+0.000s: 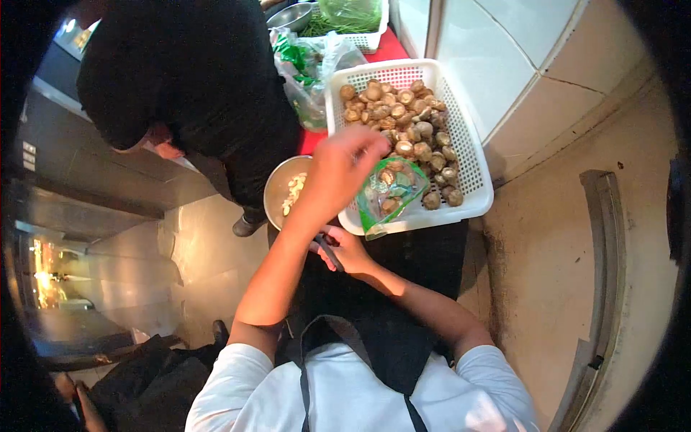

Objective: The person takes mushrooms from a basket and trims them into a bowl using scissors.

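Observation:
A white perforated basket (471,173) holds many brown mushrooms (396,108). My left hand (349,158) is over the basket's near left part, its fingers curled together beside the mushrooms; what they hold, if anything, is hidden. Below it, my right hand (349,252) grips a dark tool (329,253), which looks like scissors. A clear, green-edged plastic bag (374,205) lies over the basket's near left corner, with mushrooms showing through it. Left of my left forearm, a metal bowl (277,191) contains pale cut pieces (294,193).
A person in black (194,79) leans in at the upper left. Behind the basket are a plastic bag (309,65) and another white basket (371,39) with greens on a red surface (389,49). Tiled wall (518,93) rises at the right. Another person's dark clothing (151,381) shows lower left.

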### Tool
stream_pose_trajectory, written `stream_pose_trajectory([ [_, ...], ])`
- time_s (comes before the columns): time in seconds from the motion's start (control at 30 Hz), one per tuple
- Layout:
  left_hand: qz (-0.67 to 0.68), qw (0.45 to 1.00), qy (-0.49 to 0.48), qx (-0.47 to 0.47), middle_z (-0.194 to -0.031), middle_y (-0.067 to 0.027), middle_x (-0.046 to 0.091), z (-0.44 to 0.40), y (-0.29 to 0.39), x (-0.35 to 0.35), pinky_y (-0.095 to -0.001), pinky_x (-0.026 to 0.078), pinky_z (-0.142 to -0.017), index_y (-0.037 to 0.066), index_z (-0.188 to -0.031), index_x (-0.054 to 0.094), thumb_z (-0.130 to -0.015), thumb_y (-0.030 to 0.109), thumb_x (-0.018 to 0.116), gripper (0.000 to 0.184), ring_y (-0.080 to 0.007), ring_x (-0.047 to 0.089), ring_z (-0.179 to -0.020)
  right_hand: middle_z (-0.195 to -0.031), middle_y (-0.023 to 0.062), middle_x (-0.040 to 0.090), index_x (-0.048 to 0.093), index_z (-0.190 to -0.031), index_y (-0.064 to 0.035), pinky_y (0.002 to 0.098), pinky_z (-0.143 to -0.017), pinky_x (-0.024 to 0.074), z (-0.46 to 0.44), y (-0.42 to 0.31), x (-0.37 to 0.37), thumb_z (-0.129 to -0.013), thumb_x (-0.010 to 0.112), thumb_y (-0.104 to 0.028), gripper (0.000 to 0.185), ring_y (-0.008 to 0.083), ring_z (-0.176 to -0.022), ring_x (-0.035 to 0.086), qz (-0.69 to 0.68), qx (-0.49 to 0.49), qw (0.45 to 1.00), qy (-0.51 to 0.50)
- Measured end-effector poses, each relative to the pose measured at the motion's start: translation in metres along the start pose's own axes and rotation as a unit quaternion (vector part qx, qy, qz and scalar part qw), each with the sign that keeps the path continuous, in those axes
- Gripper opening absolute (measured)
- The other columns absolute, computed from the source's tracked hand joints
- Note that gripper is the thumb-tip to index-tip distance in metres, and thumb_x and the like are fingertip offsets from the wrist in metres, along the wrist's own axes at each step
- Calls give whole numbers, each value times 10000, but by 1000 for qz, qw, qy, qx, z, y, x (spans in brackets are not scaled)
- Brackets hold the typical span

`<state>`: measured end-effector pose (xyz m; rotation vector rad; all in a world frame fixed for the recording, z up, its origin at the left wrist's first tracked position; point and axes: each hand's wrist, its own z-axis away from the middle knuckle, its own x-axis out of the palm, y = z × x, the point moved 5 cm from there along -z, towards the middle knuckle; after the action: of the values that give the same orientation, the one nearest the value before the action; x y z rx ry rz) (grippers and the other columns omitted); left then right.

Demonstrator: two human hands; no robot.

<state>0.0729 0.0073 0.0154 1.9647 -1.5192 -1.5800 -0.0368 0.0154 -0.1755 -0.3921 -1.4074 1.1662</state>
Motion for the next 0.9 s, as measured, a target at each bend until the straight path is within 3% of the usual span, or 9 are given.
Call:
stream_pose_trajectory([
  [0.1,-89,972,-197,91,-891,-176,721,13,2,42,-417,568,-740,-19,-887,704,-845,58,654,102,-339,716,-851,-880,48,696,628,-1260,-1,324,-652,509,-6,3,-11,-910,739,-159,400,153,-737,645,117,10,993,-25],
  [0.2,-236,911,-324,91,-823,-198,713,34,-26,87,-438,575,-711,0,-848,718,-788,30,635,107,-359,717,-795,-1004,121,706,623,-1192,12,380,-803,500,-11,20,-13,-902,708,-148,341,233,-906,671,160,-46,986,-21],
  [0.3,-322,862,-377,109,-800,-205,711,33,-35,106,-438,573,-717,26,-840,736,-764,51,645,121,-364,720,-782,-852,101,689,652,-1087,-6,349,-657,502,-12,20,-9,-906,728,-184,265,207,-756,662,197,-173,965,7],
  [0.37,-364,837,-385,138,-780,-187,717,35,-38,107,-440,582,-670,30,-796,729,-773,81,652,95,-343,732,-770,-1128,150,737,647,-1239,-5,400,-925,514,-8,14,-10,-865,773,-235,457,301,-1072,699,271,-257,927,46],
  [0.47,-345,841,-393,141,-766,-178,717,31,-36,98,-451,581,-702,35,-770,726,-764,107,660,98,-359,730,-762,-1102,155,736,662,-1247,-50,406,-918,519,-7,11,-11,-852,795,-277,475,295,-1075,697,242,-134,961,-16],
  [0.5,-340,763,-546,66,-805,-197,722,28,-48,107,-483,576,-747,5,-843,725,-773,103,635,150,-366,730,-825,-1058,156,733,662,-1262,-81,403,-914,515,-4,4,-11,-848,801,-291,485,285,-1041,700,226,-116,967,-14],
  [0.6,-364,711,-601,21,-971,-256,720,23,-33,104,-491,564,-827,-26,-965,710,-764,57,629,232,-375,707,-995,-1006,140,732,667,-1253,-74,400,-887,513,-18,31,-17,-850,803,-301,481,266,-983,700,206,-147,967,-29],
  [0.77,-196,914,-344,91,-1101,-281,677,36,-61,90,-484,523,-908,-76,-1014,679,-764,8,640,267,-404,642,-1088,-1003,123,734,668,-1257,-74,387,-864,511,-9,9,-10,-858,802,-301,478,229,-952,696,218,-154,963,-36],
  [0.9,-116,969,-197,89,-901,-221,659,19,-74,83,-489,486,-890,-24,-952,674,-808,116,710,203,-374,633,-983,-1022,116,738,658,-1286,-90,348,-854,517,-11,10,-12,-877,798,-302,481,190,-955,689,198,-66,977,-53],
])
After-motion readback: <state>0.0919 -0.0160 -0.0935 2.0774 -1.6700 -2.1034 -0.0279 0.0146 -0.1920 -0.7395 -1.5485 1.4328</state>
